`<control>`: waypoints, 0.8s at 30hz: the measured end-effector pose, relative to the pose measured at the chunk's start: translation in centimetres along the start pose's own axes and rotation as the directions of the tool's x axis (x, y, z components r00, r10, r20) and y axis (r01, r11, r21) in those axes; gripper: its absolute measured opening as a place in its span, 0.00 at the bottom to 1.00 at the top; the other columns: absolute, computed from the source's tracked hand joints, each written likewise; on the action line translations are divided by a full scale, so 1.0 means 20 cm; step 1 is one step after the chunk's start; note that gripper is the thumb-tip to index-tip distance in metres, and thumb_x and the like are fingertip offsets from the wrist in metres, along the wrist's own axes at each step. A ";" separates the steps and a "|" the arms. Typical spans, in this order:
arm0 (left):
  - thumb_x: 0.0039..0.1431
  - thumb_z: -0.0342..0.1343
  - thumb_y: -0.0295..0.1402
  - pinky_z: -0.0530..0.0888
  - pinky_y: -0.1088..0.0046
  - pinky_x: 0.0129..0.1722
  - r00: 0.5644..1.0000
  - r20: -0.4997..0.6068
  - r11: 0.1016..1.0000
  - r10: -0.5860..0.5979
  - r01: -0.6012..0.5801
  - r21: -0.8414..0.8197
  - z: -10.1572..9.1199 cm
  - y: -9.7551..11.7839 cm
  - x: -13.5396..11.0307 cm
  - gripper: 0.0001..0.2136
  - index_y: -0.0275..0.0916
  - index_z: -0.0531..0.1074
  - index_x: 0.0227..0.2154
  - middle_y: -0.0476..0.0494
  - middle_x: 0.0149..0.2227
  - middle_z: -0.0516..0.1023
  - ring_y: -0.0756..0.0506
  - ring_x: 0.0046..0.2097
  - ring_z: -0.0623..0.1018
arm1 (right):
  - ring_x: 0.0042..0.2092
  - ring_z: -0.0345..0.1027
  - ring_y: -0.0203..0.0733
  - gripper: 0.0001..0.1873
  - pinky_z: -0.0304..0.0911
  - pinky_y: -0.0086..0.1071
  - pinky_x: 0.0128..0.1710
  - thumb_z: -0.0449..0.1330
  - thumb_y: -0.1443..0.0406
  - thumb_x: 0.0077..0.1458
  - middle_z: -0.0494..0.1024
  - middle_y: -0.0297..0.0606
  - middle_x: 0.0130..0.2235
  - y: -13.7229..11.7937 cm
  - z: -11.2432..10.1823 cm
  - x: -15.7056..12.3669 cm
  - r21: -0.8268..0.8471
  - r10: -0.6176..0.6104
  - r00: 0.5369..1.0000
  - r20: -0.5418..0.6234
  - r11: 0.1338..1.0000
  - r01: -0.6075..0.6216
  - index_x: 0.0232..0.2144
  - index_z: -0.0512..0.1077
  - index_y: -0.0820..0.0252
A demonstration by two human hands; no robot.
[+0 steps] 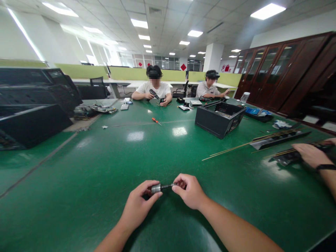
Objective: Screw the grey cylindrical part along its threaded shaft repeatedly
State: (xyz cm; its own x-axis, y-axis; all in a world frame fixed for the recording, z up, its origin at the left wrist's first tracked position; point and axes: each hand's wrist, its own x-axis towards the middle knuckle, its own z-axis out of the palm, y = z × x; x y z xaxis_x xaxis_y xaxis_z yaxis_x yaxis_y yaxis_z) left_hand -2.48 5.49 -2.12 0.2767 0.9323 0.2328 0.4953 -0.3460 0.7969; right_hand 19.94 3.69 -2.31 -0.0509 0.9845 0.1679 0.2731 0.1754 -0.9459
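Note:
Low in the head view, just above the green tabletop (110, 168), a small silver metal cylinder (156, 189) with a thin dark shaft (166, 187) lies level between my hands. My left hand (139, 201) is closed round the cylinder, thumb below and fingers above. The fingertips of my right hand (191, 191) pinch the shaft's far end, where a small dark piece partly shows. What sits inside the right fingers is mostly hidden.
An orange-handled screwdriver (156, 121) lies mid-table. A black computer case (220, 119) stands behind it to the right, near long thin rods (236, 145). More cases (34, 122) are stacked at left. A co-worker's hand (311, 154) works at far right; two people sit opposite.

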 end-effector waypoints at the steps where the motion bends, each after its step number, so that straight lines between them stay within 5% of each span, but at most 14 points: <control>1: 0.55 0.63 0.42 0.75 0.69 0.41 1.000 -0.001 1.000 0.001 -0.001 -0.001 0.00 0.00 0.00 0.14 0.44 0.77 0.43 0.47 0.41 0.81 0.44 0.39 0.79 | 0.26 0.63 0.34 0.02 0.58 0.26 0.28 0.64 0.68 0.50 0.73 0.31 0.25 0.00 0.00 0.00 0.001 -0.001 1.000 0.000 1.000 0.001 0.29 0.75 0.61; 24: 0.55 0.63 0.42 0.76 0.68 0.40 1.000 -0.005 1.000 -0.002 0.002 0.015 0.00 0.02 0.00 0.14 0.43 0.78 0.43 0.45 0.41 0.81 0.44 0.38 0.79 | 0.26 0.64 0.34 0.01 0.58 0.27 0.28 0.63 0.68 0.49 0.73 0.31 0.25 0.00 -0.01 0.00 -0.021 -0.002 1.000 -0.014 1.000 0.002 0.28 0.74 0.60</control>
State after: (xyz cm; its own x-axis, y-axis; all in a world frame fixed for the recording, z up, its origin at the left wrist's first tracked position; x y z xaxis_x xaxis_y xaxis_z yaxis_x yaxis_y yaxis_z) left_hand -2.27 5.38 -1.68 0.2720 0.9334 0.2340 0.5081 -0.3458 0.7888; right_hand 20.10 3.71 -2.22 -0.0383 0.9841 0.1734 0.2927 0.1770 -0.9397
